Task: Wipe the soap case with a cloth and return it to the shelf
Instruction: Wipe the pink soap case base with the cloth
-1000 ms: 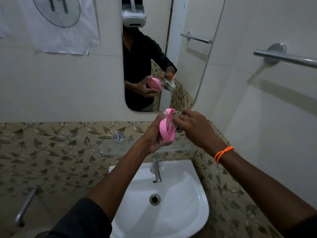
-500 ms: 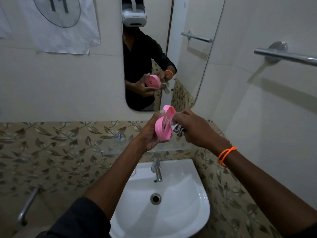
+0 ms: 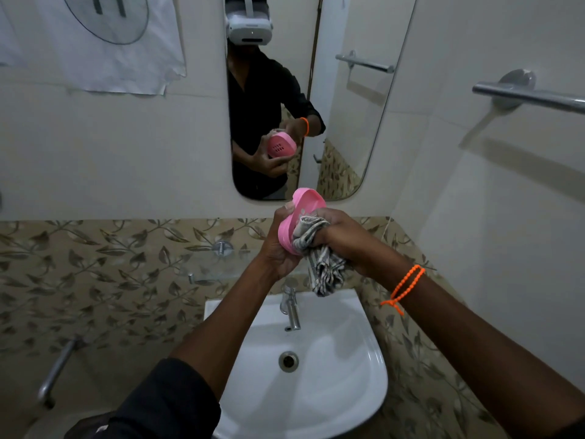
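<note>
A pink oval soap case stands on edge above the sink, held from the left by my left hand. My right hand grips a bunched grey-and-white striped cloth and presses it into the case's open side; the cloth's loose end hangs down below. A glass shelf on chrome brackets runs along the leaf-patterned tiles just beneath and left of my hands. The mirror reflects the case's perforated back.
A white basin with a chrome tap lies below my hands. A chrome towel bar sticks out from the right wall. A metal handle is at lower left, and a paper sheet hangs at upper left.
The cloth has been pushed further into the case and more of it hangs out below my right hand. Both hands have shifted slightly lower.
</note>
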